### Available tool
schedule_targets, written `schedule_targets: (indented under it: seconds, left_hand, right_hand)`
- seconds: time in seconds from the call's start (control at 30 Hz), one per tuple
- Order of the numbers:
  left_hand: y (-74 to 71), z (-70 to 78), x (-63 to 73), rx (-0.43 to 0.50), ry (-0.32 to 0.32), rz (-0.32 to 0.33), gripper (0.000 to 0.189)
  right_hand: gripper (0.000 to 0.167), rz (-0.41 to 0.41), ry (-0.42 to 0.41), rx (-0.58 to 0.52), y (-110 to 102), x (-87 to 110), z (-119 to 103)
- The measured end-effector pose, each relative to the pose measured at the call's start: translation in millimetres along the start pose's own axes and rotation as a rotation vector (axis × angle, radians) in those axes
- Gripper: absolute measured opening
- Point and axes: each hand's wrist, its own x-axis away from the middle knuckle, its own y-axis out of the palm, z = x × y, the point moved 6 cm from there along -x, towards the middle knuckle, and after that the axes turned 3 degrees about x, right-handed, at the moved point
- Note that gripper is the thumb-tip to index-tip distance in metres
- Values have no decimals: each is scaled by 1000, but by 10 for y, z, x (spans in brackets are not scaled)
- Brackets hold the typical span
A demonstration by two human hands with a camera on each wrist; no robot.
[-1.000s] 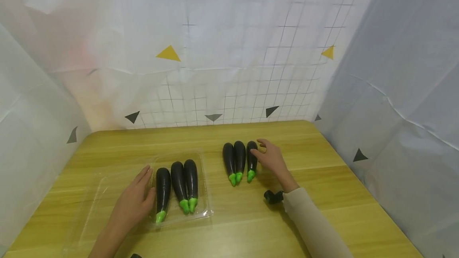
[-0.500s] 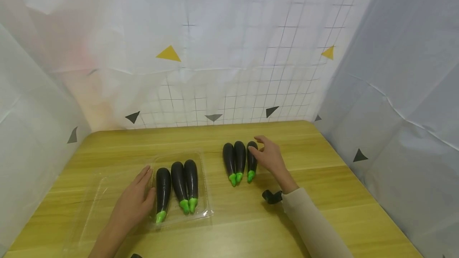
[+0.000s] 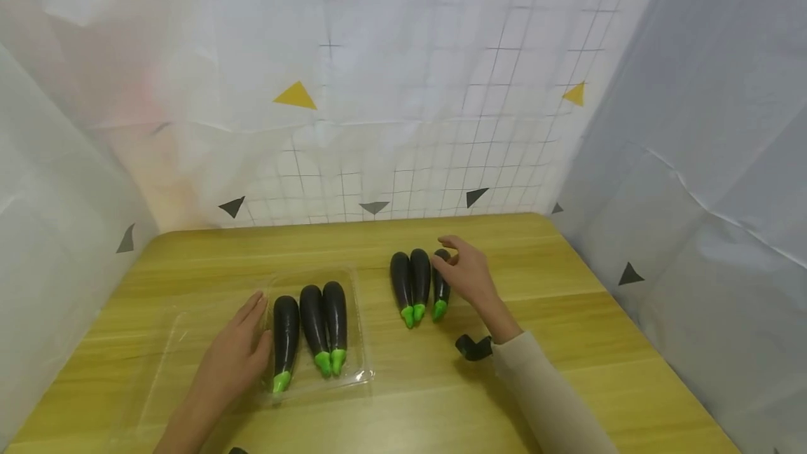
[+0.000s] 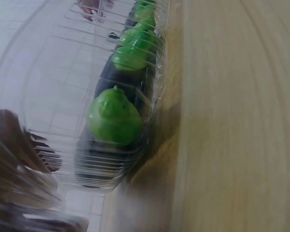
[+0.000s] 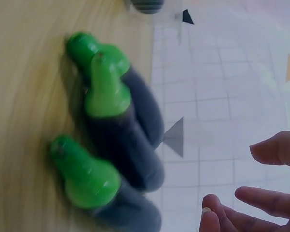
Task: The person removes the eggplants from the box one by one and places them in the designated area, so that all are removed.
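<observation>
Wooden table (image 3: 435, 405): eggplants (image 3: 420, 277) lie front-to-back, green stems (image 3: 440, 310) nearward; left grip (image 3: 232, 357), right grip (image 3: 468, 273) unclenched.

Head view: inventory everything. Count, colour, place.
Table: 1, yellowish woodgrain, foreground
Container: 1, clear, table's left half
Packed eggplants: 3, black, green stems, in container
Loose eggplants: 3, same colours, right of container
Sheeting: uncounted, white, back and sides
Upper triangles: 2, yellow, back sheeting
Lower triangles: at least 6, black or grey, sheeting
Black pieces: 2, black, right of centre; bottom edge
Sleeve: 1, beige, right forearm
Left hand: 1, bare, beside packed eggplants
Right hand: 1, bare, by loose eggplants
</observation>
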Motion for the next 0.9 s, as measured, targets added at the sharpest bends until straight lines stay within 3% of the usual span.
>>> schedule_targets:
  seconds: [0.43, 0.9]
  left_hand:
    - [4, 0, -8, 12, -3, 0, 57]
    - [4, 5, -15, 26, -5, 6, 57]
  right_hand:
    - [44, -12, -59, -90, 25, 53, -358]
    - [41, -58, -96, -124, 169, 67, -568]
